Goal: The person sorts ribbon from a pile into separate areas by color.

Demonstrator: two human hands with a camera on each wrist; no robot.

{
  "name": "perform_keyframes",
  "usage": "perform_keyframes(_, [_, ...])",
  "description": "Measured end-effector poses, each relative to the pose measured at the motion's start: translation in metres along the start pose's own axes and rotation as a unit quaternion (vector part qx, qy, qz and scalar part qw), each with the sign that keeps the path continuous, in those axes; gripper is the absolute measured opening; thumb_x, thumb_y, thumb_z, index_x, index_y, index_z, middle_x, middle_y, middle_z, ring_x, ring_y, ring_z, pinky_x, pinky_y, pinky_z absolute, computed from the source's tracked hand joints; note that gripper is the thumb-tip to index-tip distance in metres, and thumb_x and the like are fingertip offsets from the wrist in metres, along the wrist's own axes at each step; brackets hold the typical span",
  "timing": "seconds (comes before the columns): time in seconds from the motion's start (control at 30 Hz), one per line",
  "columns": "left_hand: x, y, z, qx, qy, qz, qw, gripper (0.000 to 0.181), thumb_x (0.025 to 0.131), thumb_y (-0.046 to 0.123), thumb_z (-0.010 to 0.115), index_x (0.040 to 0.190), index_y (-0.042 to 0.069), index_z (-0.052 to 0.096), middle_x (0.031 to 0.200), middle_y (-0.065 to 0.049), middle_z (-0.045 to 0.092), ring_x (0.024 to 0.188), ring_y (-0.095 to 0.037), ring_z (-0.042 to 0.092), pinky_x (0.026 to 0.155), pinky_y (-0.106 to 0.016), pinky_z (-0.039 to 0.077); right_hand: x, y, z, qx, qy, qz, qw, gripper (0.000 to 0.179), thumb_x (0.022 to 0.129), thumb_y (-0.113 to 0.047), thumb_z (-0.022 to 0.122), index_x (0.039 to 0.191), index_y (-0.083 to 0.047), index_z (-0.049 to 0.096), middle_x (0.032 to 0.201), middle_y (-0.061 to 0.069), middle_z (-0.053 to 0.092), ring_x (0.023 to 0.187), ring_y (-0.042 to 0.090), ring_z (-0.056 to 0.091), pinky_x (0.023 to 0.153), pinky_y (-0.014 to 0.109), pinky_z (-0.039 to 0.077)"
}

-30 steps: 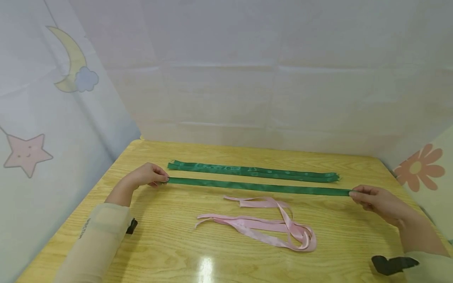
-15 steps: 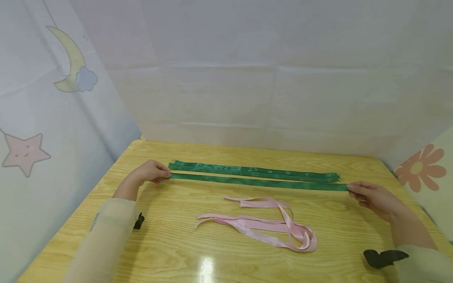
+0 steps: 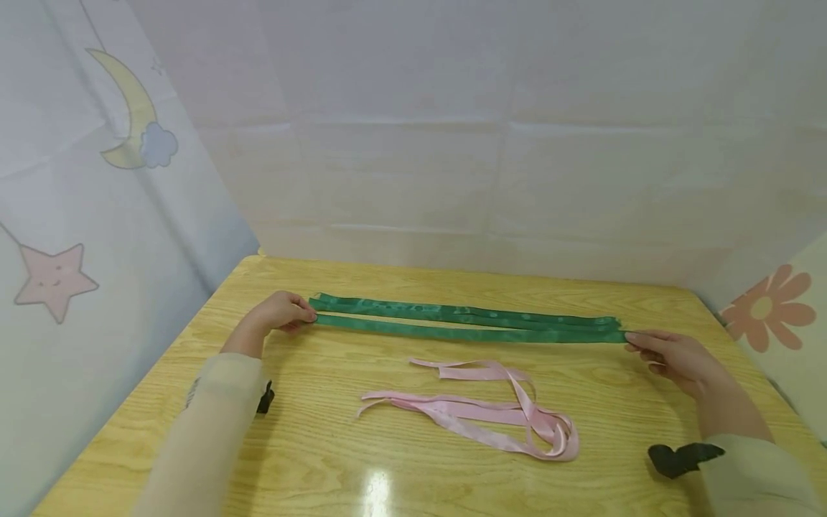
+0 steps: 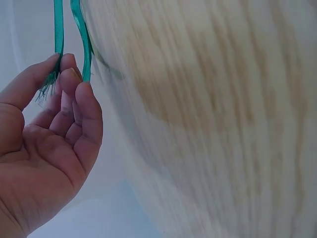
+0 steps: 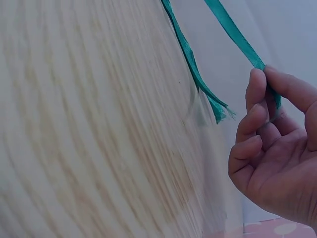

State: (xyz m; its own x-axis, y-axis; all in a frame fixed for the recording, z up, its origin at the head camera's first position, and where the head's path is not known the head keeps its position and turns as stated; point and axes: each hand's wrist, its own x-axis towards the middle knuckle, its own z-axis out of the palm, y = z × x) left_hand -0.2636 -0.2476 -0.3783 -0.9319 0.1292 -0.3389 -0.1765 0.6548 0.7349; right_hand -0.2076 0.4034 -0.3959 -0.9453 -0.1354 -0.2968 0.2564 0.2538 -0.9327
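A green ribbon is stretched between both hands in the head view. My left hand pinches its left end between thumb and fingers; in the left wrist view a frayed tip pokes out below the thumb. At the other end, my right hand pinches the ribbon, and a short tail hangs inside the fingers in the right wrist view. Just behind it, more green ribbons lie side by side along the table, with frayed ends. The held ribbon runs close along their near side.
A loose, looped heap of pink ribbon lies on the wooden table, nearer to me than the green ones. Behind the table stands a pale cloth backdrop, with printed moon, star and flower shapes at the sides.
Both hands have moved away from me and slightly inward, carrying the held green ribbon up to the lying green ribbons. It now sags a little. The pink ribbon has not moved.
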Motion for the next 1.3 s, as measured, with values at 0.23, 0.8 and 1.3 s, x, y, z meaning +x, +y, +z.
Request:
perform_keyframes(0.23, [0.005, 0.004, 0.002, -0.009, 0.017, -0.015, 0.9997, 0.019, 0.088, 0.012, 0.064, 0.098, -0.004, 0.062, 0.081, -0.008, 0.062, 0.062, -0.014, 0.055, 0.064, -0.032, 0.051, 0.008, 0.002, 0.002, 0.001, 0.011, 0.022, 0.9997, 0.009, 0.092, -0.032, 0.059, 0.089, -0.027, 0.066, 0.084, -0.013, 0.065, 0.068, 0.009, 0.049, 0.06, 0.027, 0.041])
perform_keyframes(0.8, [0.013, 0.003, 0.007, -0.042, 0.062, -0.05, 0.9959, 0.013, 0.086, 0.014, 0.068, 0.089, 0.002, 0.064, 0.073, -0.003, 0.06, 0.06, -0.012, 0.054, 0.057, -0.027, 0.049, 0.023, 0.003, 0.005, -0.019, 0.045, 0.071, 0.9963, 0.014, 0.087, -0.038, 0.064, 0.085, -0.025, 0.063, 0.081, -0.014, 0.063, 0.068, 0.006, 0.052, 0.061, 0.026, 0.045])
perform_keyframes(1.3, [0.016, 0.003, 0.01, -0.06, 0.075, -0.062, 0.9935, 0.017, 0.087, 0.013, 0.066, 0.076, 0.007, 0.054, 0.067, 0.0, 0.056, 0.058, -0.011, 0.053, 0.056, -0.026, 0.048, 0.032, 0.0, 0.012, -0.062, 0.069, 0.097, 0.9909, 0.018, 0.088, -0.037, 0.063, 0.08, -0.02, 0.064, 0.07, -0.009, 0.061, 0.059, 0.007, 0.047, 0.054, 0.025, 0.041])
